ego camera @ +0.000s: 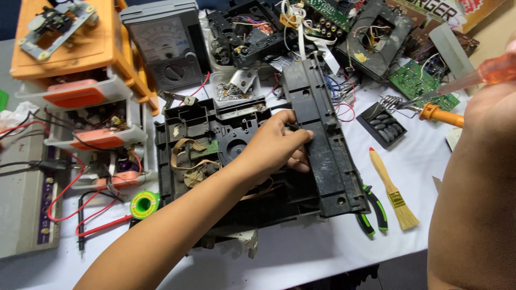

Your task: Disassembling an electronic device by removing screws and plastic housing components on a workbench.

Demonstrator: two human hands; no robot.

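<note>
Orange parts drawers (80,102) crowd left table edge, solder spool (144,203) just beside black chassis (204,145). Your left hand (277,147) rests mid-table, fingers curled onto long black plastic panel (322,145) lying tilted across chassis; palm hides what lies beneath. Bare white cloth (317,247) gives room along near edge. Green pliers (373,209), paintbrush (392,190) lie right of panel. Your right hand (492,102), cropped at frame edge, closes on orange-handled screwdriver (484,74); fingers hard to make out.

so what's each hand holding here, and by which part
The left hand grips the long black plastic panel by its left edge, near the middle. The right hand holds a screwdriver by its orange translucent handle.
</note>
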